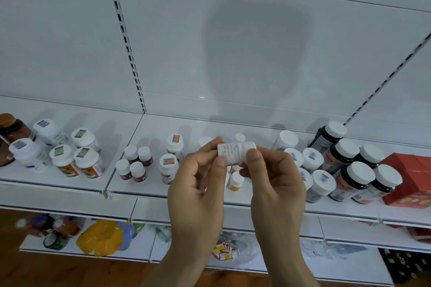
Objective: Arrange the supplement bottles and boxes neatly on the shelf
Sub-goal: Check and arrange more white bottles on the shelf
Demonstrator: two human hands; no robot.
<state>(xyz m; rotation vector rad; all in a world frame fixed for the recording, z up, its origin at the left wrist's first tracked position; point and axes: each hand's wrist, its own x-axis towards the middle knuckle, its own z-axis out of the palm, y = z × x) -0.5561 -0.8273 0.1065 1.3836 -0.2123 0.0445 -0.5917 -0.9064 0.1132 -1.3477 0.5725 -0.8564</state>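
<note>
A small white bottle (235,150) lies sideways in the air above the white shelf (144,187), cap to the right. My left hand (198,191) pinches its base end with thumb and fingers. My right hand (275,184) grips its cap end. Behind my hands stand small yellow-labelled bottles (236,182), partly hidden. Left of them are white-capped bottles with brown labels (169,168) and several small dark red bottles (135,165). Dark bottles with white caps (354,179) and white bottles (319,184) crowd the right, next to red boxes (412,177).
On the left shelf section stand orange-labelled bottles (77,161), white bottles (28,151) and a brown bottle (11,126). A lower shelf (140,244) holds yellow and blue packets (102,237), dark jars and price tags. The white back panel rises behind.
</note>
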